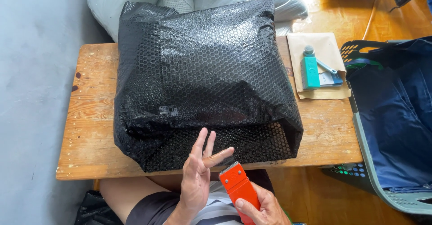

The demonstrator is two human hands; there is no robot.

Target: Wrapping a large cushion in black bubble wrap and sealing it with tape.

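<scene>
A big parcel wrapped in black bubble wrap [202, 76] lies on a small wooden table [90, 117], with a short strip of clear tape on its front left. My right hand [263, 207] grips an orange tape dispenser [238, 187] just below the table's front edge, its toothed end pointing up at the parcel. My left hand [198, 180] is raised beside it with fingers spread, the index fingertip touching the dispenser's toothed end. Whether a bit of tape runs between finger and dispenser cannot be made out.
A brown paper envelope [324, 45] at the table's right end carries a teal glue-stick-like tube [309, 70] and a blue tool. A plastic basket [366, 157] lined with dark blue cloth stands at right. White stuffed sacks [112, 0] lie behind the table. My knees are under it.
</scene>
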